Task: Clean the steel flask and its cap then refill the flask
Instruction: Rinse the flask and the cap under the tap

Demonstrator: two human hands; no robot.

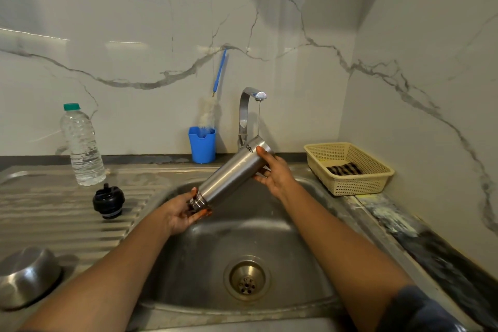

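Note:
The steel flask (230, 174) is held tilted over the sink (269, 226), its open mouth down at the left and its base up under the tap (249, 105). A thin stream of water falls from the tap onto the base end. My left hand (182, 211) grips the threaded neck. My right hand (275, 174) holds the upper end near the base. The black cap (108, 201) stands apart on the ribbed drainboard (62, 213), left of the sink.
A clear plastic water bottle (82, 145) stands at the back left. A blue cup (202, 144) holds a bottle brush (213, 108) beside the tap. A cream basket (347, 167) with a striped cloth sits right. An upturned steel bowl (25, 276) lies front left.

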